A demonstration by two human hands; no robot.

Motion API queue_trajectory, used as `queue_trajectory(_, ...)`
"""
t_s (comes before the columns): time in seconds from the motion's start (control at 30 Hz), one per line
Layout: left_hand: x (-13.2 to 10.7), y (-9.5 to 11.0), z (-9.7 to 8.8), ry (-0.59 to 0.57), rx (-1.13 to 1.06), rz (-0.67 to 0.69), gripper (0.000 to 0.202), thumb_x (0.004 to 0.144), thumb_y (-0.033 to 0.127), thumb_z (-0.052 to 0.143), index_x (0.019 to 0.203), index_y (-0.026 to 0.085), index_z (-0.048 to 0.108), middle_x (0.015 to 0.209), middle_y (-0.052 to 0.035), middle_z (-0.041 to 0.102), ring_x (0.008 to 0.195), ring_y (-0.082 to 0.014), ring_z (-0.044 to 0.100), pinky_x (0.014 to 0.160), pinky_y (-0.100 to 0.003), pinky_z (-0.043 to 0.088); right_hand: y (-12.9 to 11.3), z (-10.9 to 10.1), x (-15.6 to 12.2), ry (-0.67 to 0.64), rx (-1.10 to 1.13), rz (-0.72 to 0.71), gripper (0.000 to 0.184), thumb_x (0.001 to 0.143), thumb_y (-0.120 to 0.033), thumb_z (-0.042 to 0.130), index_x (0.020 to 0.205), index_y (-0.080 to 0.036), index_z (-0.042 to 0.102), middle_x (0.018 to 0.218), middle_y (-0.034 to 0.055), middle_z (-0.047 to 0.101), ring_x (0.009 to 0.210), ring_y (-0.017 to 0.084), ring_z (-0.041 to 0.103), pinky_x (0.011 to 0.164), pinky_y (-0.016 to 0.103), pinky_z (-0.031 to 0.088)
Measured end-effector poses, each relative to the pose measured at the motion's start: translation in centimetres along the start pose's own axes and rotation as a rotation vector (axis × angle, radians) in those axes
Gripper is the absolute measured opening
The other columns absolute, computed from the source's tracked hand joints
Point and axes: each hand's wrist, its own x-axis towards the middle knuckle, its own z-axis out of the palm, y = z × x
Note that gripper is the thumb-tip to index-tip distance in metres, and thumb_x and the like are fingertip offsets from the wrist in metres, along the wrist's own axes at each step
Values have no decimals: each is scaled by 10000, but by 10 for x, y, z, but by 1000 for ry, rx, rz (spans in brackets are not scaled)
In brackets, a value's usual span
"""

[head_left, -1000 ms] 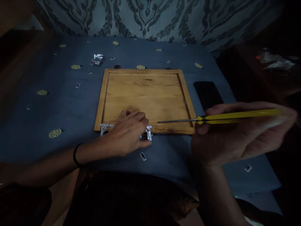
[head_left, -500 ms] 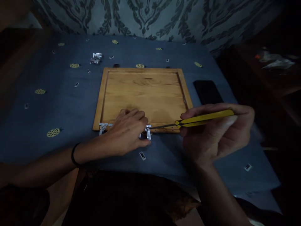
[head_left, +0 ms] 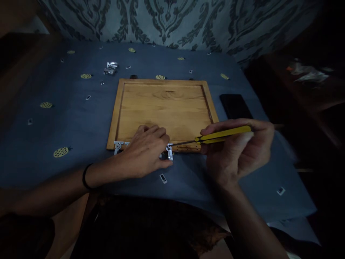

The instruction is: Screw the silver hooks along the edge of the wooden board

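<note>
A framed wooden panel [head_left: 161,108] lies flat on the cloth. At its near edge my left hand [head_left: 147,151] is closed, fingers curled over the wood and thumb below, around a silver metal hinge [head_left: 169,153] that it partly covers. My right hand [head_left: 242,151] grips a yellow-handled screwdriver [head_left: 223,135] held almost level. The thin shaft points left, its tip touching or very close to that hinge. A second metal hinge [head_left: 118,146] sits at the panel's near left corner. Other metal between the two hinges is mostly hidden under my left hand.
More metal hinges [head_left: 110,68] lie in a small pile at the back left, with tiny metal pieces [head_left: 102,82] nearby. A dark phone-like slab [head_left: 235,106] rests right of the panel. Blue pineapple-print cloth [head_left: 67,122] covers the surface. Crumpled clear plastic [head_left: 309,73] lies far right.
My right hand and the yellow handle have shifted left, and the handle has turned slightly. The left hand and both hinges at the near edge stay in place.
</note>
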Motion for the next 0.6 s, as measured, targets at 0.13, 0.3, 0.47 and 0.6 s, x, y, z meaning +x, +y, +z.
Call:
queue_trajectory(0.13,0,-1,2,6,-6,2,363,890,445,808,1002,120,691,1068,-91,660,1096,-300,605,967,-425,424,-1,0,-1,-14,-1,-19,220,1023,-449,611,998,-231,626,762,-28,716,489,87,601,356,192,429)
queue_trajectory(0.3,0,-3,4,33,-15,17,353,886,439,811,993,126,689,1066,-88,663,1093,-296,606,954,-418,426,-2,1,-1,-48,39,-21,162,1013,-394,636,1032,-233,629,797,-25,724,467,74,594,360,186,446)
queue_trajectory(0.47,0,-3,5,53,-7,30,367,881,451,814,988,125,684,1049,-86,662,1072,-296,614,936,-420,432,-3,1,-2,-67,39,16,146,1005,-386,648,1057,-252,621,831,-9,723,538,102,652,362,192,464)
queue_trajectory(0.6,0,-2,4,30,2,18,367,890,459,804,985,125,683,1056,-91,663,1084,-300,617,946,-426,434,-6,0,-4,-58,14,24,150,998,-387,658,1059,-252,640,826,-1,719,583,120,685,361,194,468)
